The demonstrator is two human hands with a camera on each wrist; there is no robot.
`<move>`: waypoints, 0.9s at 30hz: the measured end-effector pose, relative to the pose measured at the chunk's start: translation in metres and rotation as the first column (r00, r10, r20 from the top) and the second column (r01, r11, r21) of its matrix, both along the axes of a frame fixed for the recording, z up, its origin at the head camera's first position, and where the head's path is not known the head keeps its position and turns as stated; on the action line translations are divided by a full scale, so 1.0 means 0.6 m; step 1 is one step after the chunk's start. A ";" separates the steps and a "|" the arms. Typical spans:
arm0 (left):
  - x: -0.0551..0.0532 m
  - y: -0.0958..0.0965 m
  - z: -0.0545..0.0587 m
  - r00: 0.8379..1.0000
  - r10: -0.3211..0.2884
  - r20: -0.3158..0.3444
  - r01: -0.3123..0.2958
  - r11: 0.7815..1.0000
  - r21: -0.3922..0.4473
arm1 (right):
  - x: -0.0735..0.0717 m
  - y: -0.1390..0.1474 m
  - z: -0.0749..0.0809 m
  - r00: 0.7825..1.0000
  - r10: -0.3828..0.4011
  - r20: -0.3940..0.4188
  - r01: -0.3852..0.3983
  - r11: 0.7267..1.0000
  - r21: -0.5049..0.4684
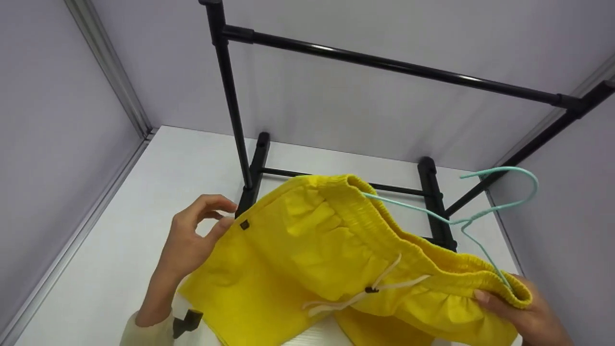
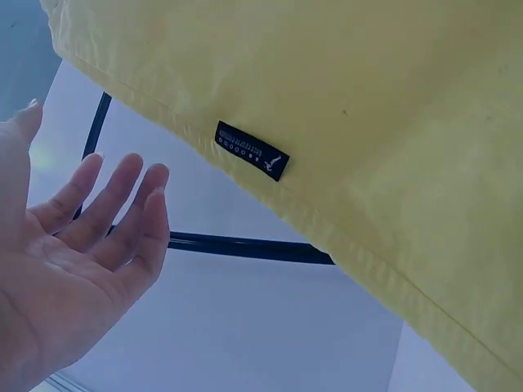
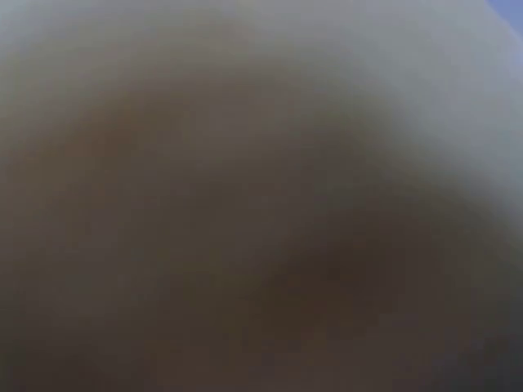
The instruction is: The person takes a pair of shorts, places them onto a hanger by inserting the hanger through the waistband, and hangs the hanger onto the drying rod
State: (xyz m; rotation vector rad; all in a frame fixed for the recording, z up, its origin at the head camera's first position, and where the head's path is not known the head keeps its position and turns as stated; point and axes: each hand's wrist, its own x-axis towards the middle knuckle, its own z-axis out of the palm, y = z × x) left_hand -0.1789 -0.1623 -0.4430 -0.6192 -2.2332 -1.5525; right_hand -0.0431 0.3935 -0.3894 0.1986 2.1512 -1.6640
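Yellow shorts (image 1: 288, 240) with an elastic waistband and a white drawstring hang tilted in front of me. A mint-green hanger (image 1: 468, 221) has both arms inside the waistband, its hook sticking out to the upper right. My right hand (image 1: 528, 312) grips the waistband at its right end, thumb in front, other fingers hidden behind the cloth. Beside the left edge of the shorts is my left hand (image 1: 192, 240), fingers loosely bent and holding nothing. In the left wrist view a gap shows between that hand and the black label (image 2: 252, 151). The right wrist view is blurred dark.
A black garment rack stands behind the shorts, its top bar (image 1: 384, 62) running across above them and its feet (image 1: 435, 202) on a white surface (image 1: 120, 216). Pale panels (image 1: 57, 120) enclose the left, back and right sides.
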 end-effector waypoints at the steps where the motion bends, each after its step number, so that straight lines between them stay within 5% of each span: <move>1: -0.005 0.001 0.002 1.000 0.006 0.000 -0.006 1.000 0.006 | 0.000 0.002 0.002 1.000 -0.026 -0.012 0.026 0.999 0.022; 9: -0.071 0.009 0.031 0.997 0.068 -0.021 -0.068 0.997 0.030 | -0.007 -0.007 0.017 0.979 -0.202 -0.033 0.204 0.968 0.146; 14: -0.106 0.012 0.044 0.995 0.093 -0.027 -0.092 0.995 0.045 | -0.016 -0.014 0.030 0.968 -0.240 -0.068 0.248 0.960 0.133; 27: -0.164 0.005 0.030 0.985 0.161 0.057 -0.168 0.978 0.125 | -0.074 -0.074 0.025 0.913 -0.360 -0.194 0.368 0.930 0.005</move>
